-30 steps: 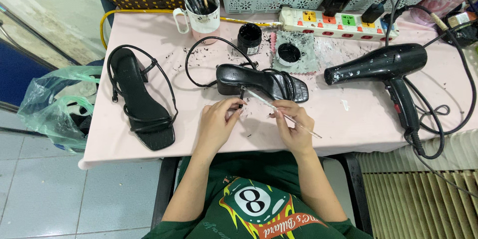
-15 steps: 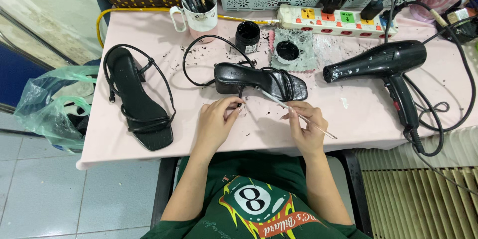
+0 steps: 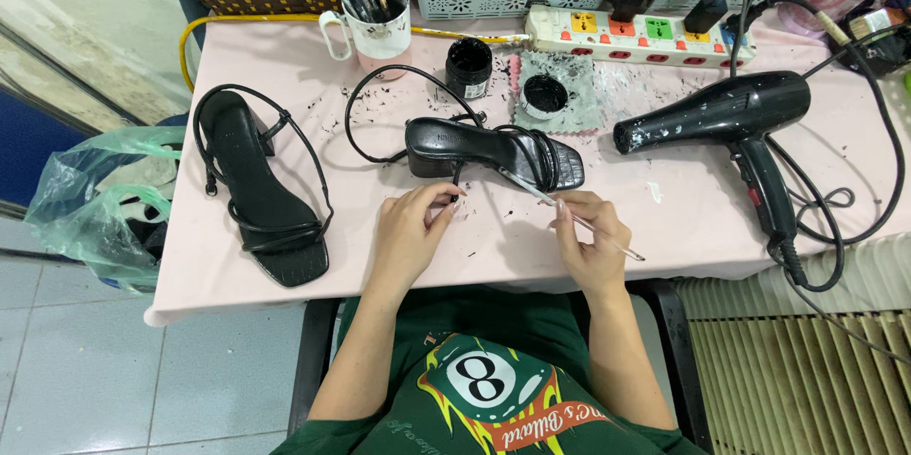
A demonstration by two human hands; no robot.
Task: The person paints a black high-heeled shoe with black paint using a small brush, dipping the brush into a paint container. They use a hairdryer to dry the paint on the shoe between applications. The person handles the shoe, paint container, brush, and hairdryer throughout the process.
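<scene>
From the head view I see my right hand [image 3: 590, 244] pinching a thin brush [image 3: 569, 213], its tip at the strap end of the black sandal [image 3: 493, 151] lying mid-worktop [image 3: 664, 218]. My left hand [image 3: 410, 227] has its fingers [image 3: 446, 197] closed on a loose strap [image 3: 456, 178]. I judge this a touch-up step, calling for a steady stroke with the strap taut.

Left hand [image 3: 410, 227] pinches strap of black sandal [image 3: 493, 149]; right hand [image 3: 590, 246] holds thin brush [image 3: 569, 215] to sandal.
</scene>
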